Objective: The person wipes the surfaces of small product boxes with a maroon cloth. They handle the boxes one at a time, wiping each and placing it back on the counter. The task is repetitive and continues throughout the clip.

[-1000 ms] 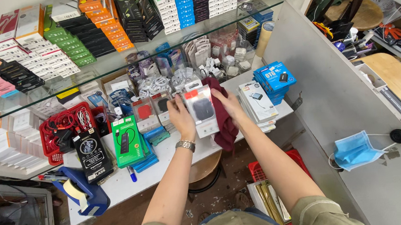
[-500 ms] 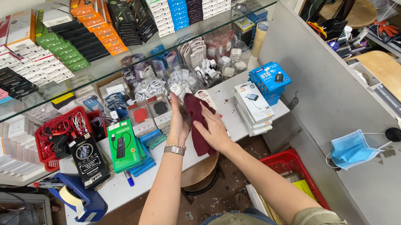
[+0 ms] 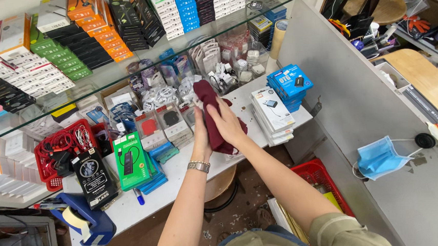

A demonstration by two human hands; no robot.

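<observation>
From the head view, my left hand (image 3: pixel 201 135) and my right hand (image 3: pixel 228 123) are both pressed around a dark red cloth (image 3: pixel 208 99) over the middle of the white counter (image 3: pixel 192 179). My left fingers are curled behind it and my right fingers lie closed over its front, so both have hold of the cloth; whether a package sits wrapped inside it I cannot tell, since the fabric hides whatever is between my palms. The cloth hangs just above the rows of small boxed goods, with a stack of white boxes (image 3: pixel 272 115) to the right and a green box (image 3: pixel 129 160) to the left. I judge this a wiping step; next calls for a firm rub without knocking the stacks.
</observation>
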